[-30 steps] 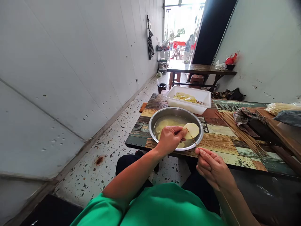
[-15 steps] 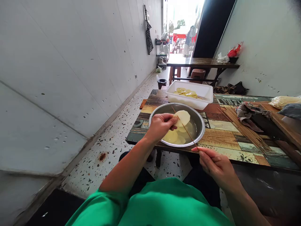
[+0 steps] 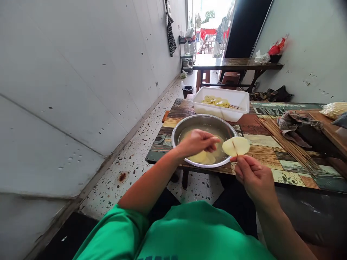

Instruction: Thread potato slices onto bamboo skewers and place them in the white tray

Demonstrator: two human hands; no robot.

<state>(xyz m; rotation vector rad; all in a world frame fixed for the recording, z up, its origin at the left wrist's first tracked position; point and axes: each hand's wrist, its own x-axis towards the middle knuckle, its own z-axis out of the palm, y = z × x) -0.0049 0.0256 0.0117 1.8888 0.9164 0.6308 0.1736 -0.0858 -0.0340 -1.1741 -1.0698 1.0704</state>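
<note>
My right hand [image 3: 252, 173] pinches a thin bamboo skewer [image 3: 237, 154] near the table's front edge. A round, pale potato slice [image 3: 242, 146] is threaded on that skewer, just above my fingers. Over the metal bowl [image 3: 176, 144], my left hand [image 3: 199, 142] is slightly blurred, its thumb and fingers apart and nothing visible between them. It is close to the threaded slice but not touching it. More potato slices [image 3: 204, 157] lie in cloudy water in the bowl, partly hidden under my left hand and forearm.
Behind the bowl, a white plastic tub [image 3: 233, 113] contains skewered slices [image 3: 215, 101]. Loose bamboo skewers [image 3: 287, 142] lie to the right, beside a crumpled cloth [image 3: 294, 126] and a wooden board [image 3: 330, 130]. A wall [image 3: 81, 72] rises on the left.
My left hand has let go of the slice. The slice has moved right on the skewer, now close to my right hand. The view has shifted slightly.
</note>
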